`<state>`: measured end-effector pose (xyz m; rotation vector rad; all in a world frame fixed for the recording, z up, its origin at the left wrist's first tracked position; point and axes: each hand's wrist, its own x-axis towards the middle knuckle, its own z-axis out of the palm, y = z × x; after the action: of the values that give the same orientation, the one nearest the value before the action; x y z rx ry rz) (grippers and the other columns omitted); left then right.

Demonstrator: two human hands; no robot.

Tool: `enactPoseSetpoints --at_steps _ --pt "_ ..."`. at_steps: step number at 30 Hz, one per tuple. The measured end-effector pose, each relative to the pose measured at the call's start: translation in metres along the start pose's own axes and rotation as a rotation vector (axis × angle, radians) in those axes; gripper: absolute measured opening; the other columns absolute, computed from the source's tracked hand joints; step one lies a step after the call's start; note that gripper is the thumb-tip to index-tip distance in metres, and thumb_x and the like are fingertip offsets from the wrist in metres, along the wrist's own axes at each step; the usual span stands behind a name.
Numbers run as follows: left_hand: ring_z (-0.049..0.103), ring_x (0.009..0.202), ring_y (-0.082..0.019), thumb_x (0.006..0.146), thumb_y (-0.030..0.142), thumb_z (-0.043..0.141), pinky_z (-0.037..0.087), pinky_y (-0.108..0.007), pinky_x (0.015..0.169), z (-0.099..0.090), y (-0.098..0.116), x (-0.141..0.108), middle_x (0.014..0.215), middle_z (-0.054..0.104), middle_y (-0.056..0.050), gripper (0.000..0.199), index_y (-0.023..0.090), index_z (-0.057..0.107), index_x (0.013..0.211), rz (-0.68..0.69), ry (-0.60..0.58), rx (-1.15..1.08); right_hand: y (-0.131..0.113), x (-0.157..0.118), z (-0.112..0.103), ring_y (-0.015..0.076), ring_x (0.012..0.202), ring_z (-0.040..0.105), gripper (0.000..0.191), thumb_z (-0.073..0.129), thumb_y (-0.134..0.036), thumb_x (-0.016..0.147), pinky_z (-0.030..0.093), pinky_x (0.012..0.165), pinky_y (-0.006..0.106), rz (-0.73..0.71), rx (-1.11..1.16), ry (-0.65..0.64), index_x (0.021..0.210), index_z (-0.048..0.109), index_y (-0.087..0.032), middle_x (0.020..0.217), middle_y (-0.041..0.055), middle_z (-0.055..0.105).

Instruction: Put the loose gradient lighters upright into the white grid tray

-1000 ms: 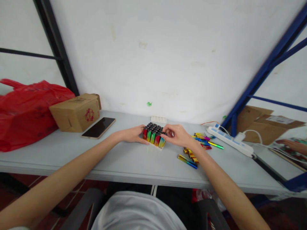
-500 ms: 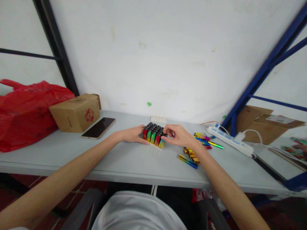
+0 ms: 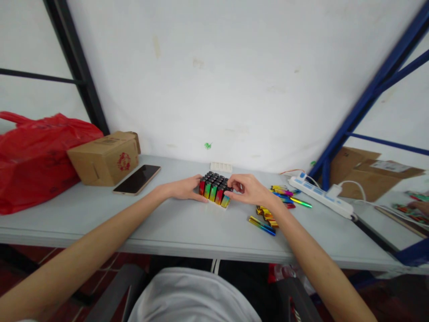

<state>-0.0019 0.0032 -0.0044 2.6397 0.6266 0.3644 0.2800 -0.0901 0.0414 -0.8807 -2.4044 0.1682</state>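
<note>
A block of upright lighters [image 3: 213,191] with black tops and shiny red, green and yellow bodies stands in rows in a low white tray [image 3: 224,207] on the table. My left hand [image 3: 186,188] grips the block's left side, thumb along the front and fingers toward the back. At the right front corner, my right hand [image 3: 245,188] has its thumb and forefinger closed on a lighter [image 3: 226,200]; its other fingers are curled. Loose metallic lighters [image 3: 266,216] lie right of the tray, partly behind my right forearm.
Behind the block lies an off-white slotted tray [image 3: 221,167] near the wall. A phone [image 3: 137,180], a cardboard box [image 3: 107,158] and a red plastic bag [image 3: 40,161] are on the left. To the right lies a power strip [image 3: 321,197] with a plugged-in white cable.
Both hands keep their places at the block of lighters. The whole view has shifted very slightly; nothing else visibly differs.
</note>
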Motion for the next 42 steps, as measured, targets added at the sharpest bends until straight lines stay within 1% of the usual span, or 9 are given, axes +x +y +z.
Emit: enactPoseSetpoints --at_steps 12,18,22,26,29,31,33,36,42 --pt "0.057 0.119 -0.029 0.086 0.061 0.071 0.041 -0.036 0.11 -0.003 0.006 0.001 0.13 0.065 -0.006 0.057 0.024 0.069 0.129 0.011 -0.015 -0.026 0.0 0.0 -0.002 0.0107 0.059 0.049 0.016 0.065 -0.034 0.09 0.039 0.059 0.023 0.017 0.0 -0.005 0.089 0.061 -0.019 0.068 -0.0038 0.054" --pt "0.057 0.117 -0.029 0.083 0.062 0.073 0.042 -0.038 0.11 -0.001 0.003 0.001 0.13 0.063 -0.008 0.061 0.022 0.069 0.128 -0.034 0.011 -0.039 0.0 0.001 0.0 0.0105 0.058 0.049 0.023 0.067 -0.041 0.091 0.039 0.059 0.023 0.026 0.018 -0.002 0.089 0.063 -0.019 0.066 -0.0041 0.055" --pt "0.056 0.117 -0.029 0.084 0.063 0.072 0.042 -0.038 0.11 -0.001 0.004 0.0 0.129 0.064 -0.008 0.061 0.021 0.068 0.129 -0.017 0.009 -0.053 0.009 0.001 0.001 0.0113 0.058 0.052 0.027 0.059 -0.045 0.098 0.042 0.061 0.024 0.088 -0.016 0.122 0.091 0.064 -0.019 0.069 -0.0019 0.06" --pt "0.056 0.118 -0.03 0.086 0.064 0.069 0.042 -0.038 0.11 -0.002 0.003 0.001 0.129 0.063 -0.008 0.058 0.022 0.069 0.126 -0.025 -0.018 -0.011 0.042 0.004 0.004 0.0162 0.076 0.062 0.024 0.05 -0.035 0.103 0.047 0.072 0.027 0.218 -0.167 0.284 0.097 0.065 -0.017 0.086 0.0057 0.069" --pt "0.057 0.117 -0.029 0.086 0.065 0.069 0.041 -0.037 0.11 -0.002 0.001 0.001 0.129 0.063 -0.008 0.059 0.022 0.069 0.126 -0.016 -0.014 0.0 0.078 0.014 0.014 0.0213 0.097 0.066 0.022 0.048 -0.017 0.099 0.048 0.092 0.034 0.277 -0.327 0.158 0.111 0.066 -0.012 0.105 0.0142 0.071" --pt "0.056 0.118 -0.029 0.086 0.065 0.069 0.041 -0.038 0.111 -0.001 0.001 0.001 0.129 0.063 -0.008 0.059 0.023 0.069 0.126 -0.019 -0.013 -0.001 0.098 0.025 0.022 0.0245 0.116 0.062 0.031 0.052 -0.012 0.096 0.044 0.104 0.039 0.292 -0.416 -0.003 0.125 0.062 -0.009 0.126 0.02 0.066" --pt "0.055 0.119 -0.03 0.087 0.064 0.068 0.039 -0.039 0.113 -0.001 0.003 0.0 0.128 0.063 -0.008 0.056 0.023 0.069 0.125 -0.016 -0.012 0.0 0.111 0.039 0.03 0.0254 0.128 0.056 0.038 0.055 -0.012 0.096 0.04 0.109 0.039 0.291 -0.481 -0.185 0.134 0.059 -0.009 0.139 0.0215 0.059" --pt "0.053 0.122 -0.031 0.088 0.064 0.067 0.038 -0.041 0.114 -0.002 0.007 -0.001 0.128 0.063 -0.008 0.055 0.022 0.069 0.124 0.003 0.003 -0.004 0.119 0.059 0.04 0.0251 0.128 0.057 0.037 0.057 -0.011 0.095 0.04 0.109 0.036 0.31 -0.533 -0.32 0.132 0.062 -0.009 0.137 0.021 0.06" --pt "0.057 0.115 -0.03 0.086 0.064 0.069 0.043 -0.04 0.109 -0.004 0.012 -0.002 0.125 0.064 -0.01 0.058 0.019 0.068 0.123 0.016 0.04 0.014 0.126 0.07 0.042 0.0255 0.114 0.064 0.032 0.058 -0.014 0.093 0.047 0.096 0.031 0.385 -0.571 -0.327 0.122 0.069 -0.009 0.124 0.0208 0.066"
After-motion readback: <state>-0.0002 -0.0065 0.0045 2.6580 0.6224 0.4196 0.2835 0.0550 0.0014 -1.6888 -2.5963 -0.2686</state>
